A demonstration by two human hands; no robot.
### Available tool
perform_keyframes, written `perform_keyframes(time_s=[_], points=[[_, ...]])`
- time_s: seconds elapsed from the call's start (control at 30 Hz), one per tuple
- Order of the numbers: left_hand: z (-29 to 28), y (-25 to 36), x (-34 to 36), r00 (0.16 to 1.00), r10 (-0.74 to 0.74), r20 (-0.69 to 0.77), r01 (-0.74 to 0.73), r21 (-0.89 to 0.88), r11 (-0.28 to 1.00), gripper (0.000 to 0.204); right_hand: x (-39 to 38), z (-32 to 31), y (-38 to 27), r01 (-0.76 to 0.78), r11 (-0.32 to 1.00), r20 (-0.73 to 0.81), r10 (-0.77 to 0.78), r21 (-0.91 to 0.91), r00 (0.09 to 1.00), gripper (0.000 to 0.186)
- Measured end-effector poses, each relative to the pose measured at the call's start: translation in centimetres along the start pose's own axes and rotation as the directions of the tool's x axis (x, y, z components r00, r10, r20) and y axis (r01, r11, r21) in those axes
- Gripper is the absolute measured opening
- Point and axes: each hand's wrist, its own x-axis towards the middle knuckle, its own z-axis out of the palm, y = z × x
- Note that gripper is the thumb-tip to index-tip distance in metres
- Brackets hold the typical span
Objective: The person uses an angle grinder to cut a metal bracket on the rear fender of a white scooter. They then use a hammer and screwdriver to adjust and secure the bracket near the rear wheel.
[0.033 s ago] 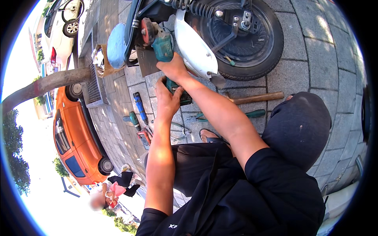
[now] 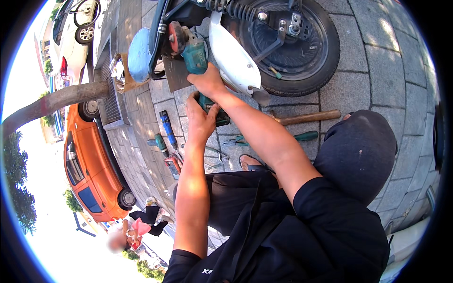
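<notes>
An angle grinder (image 2: pixel 194 57) with a teal body is held in both my hands. My right hand (image 2: pixel 210 84) wraps round its body, close behind the grey gear head. Nearer to me, my left hand (image 2: pixel 200 120) grips its rear end, beside the dark battery block. The grinder's red disc (image 2: pixel 176 37) is up against the dark parts of a two-wheeler's frame (image 2: pixel 163 28); whether it touches them is hard to tell. A flat grey metal plate (image 2: pixel 175 75) lies below the grinder. To the right are a white curved panel (image 2: pixel 234 59) and the rear wheel (image 2: pixel 325 42).
A hammer with a wooden handle (image 2: pixel 311 117) and green-handled pliers (image 2: pixel 306 136) lie right of my arms. On the left are a blue tool (image 2: pixel 168 129), a green drill (image 2: pixel 161 144) and a cardboard box (image 2: pixel 128 78). Farther left, a person (image 2: pixel 139 228) is near an orange car (image 2: pixel 94 165).
</notes>
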Motion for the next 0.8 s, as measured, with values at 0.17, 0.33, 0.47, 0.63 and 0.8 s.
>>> perform_keyframes(time_s=[0.17, 0.33, 0.47, 0.63, 0.8], points=[[0.12, 0.03, 0.19, 1.0, 0.004, -0.002, -0.004, -0.009, 1.0, 0.077, 0.17, -0.06, 0.0, -0.008, 1.0, 0.018, 0.008, 0.01, 1.0, 0.039], [0.31, -0.13, 0.35, 1.0, -0.001, -0.001, 0.001, -0.016, 1.0, 0.077, 0.16, -0.17, -0.12, -0.013, 0.999, 0.021, 0.013, 0.036, 1.0, 0.039], [0.27, -0.16, 0.24, 1.0, -0.002, 0.0, 0.002, -0.002, 1.0, 0.076, -0.07, -0.27, -0.59, -0.022, 1.0, 0.028, 0.022, 0.02, 0.999, 0.039], [0.43, -0.16, 0.35, 1.0, 0.003, 0.0, -0.003, -0.01, 1.0, 0.076, 0.06, -0.28, -0.49, -0.013, 1.0, 0.021, 0.013, 0.022, 1.0, 0.038], [0.37, -0.08, 0.33, 1.0, 0.006, 0.0, -0.006, 0.006, 1.0, 0.076, 0.06, -0.49, -0.71, -0.046, 0.998, 0.057, 0.044, 0.051, 0.997, 0.044]])
